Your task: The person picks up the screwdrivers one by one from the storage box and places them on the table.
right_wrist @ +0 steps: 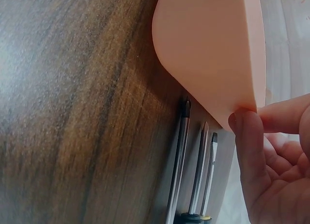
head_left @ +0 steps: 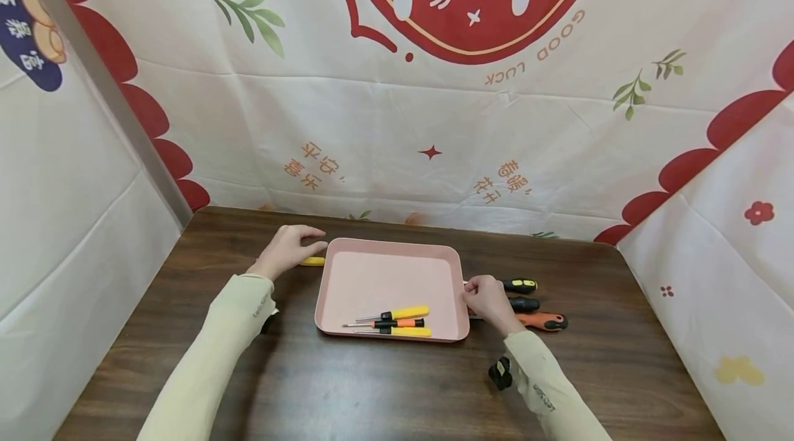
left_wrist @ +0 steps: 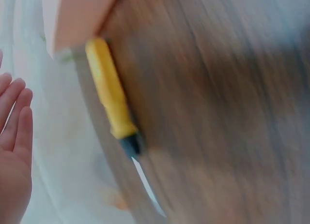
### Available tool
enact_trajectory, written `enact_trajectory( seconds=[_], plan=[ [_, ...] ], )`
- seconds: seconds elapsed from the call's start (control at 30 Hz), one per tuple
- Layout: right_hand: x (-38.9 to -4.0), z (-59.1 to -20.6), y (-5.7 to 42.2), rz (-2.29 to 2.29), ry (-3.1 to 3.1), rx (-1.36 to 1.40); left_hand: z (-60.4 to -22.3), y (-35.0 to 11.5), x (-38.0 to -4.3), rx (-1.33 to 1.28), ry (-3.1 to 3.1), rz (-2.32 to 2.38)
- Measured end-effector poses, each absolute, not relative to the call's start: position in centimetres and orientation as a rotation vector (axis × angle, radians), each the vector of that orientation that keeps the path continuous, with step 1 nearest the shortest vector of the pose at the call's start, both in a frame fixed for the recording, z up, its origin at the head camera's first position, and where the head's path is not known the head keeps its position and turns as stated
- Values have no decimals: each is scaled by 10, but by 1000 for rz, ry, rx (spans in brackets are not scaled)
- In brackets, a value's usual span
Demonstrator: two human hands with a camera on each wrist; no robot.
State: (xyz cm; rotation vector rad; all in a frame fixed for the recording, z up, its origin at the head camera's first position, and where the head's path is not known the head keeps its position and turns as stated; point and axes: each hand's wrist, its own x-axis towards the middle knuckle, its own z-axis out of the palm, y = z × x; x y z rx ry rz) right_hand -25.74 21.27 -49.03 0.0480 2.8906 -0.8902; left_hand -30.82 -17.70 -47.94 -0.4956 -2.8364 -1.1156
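A pink tray (head_left: 384, 282) lies on the wooden table. Inside it, near the front, are two yellow-handled screwdrivers (head_left: 409, 312) and an orange-and-black one (head_left: 403, 322). My right hand (right_wrist: 281, 161) pinches the tray's right rim between thumb and finger. At the left rim, my left hand (head_left: 288, 249) hovers with thumb and fingers apart, the fingers looking straight in the left wrist view. Below this hand lies a yellow screwdriver (left_wrist: 107, 88) with a black collar, its handle end close to the tray wall.
Right of the tray lie several larger screwdrivers: a black-and-yellow one (head_left: 520, 285), a black one (head_left: 524, 304) and an orange one (head_left: 546, 320). Their shafts point at the tray. A printed white cloth (head_left: 372, 117) hangs behind the wooden table (head_left: 347, 393).
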Motion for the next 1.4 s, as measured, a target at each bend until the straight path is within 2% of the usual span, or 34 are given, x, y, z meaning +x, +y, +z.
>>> enact_trajectory(
  seconds=[0.43,0.73,1.07,1.4],
  plan=[
    [-258,-492,212,-921,2900,53,-451,-101,-291,-805,-2788,-1011],
    [-257,-490,213,-920,2905,36,-455,-57,-280,-1034,-2814,-793],
    [-257,-491,213,-913,2903,55,-474,-34,-274,-1155,-2889,-734],
    [-257,-494,215,-901,2935,20,-484,-26,-271,-1165,-2938,-702]
  ],
)
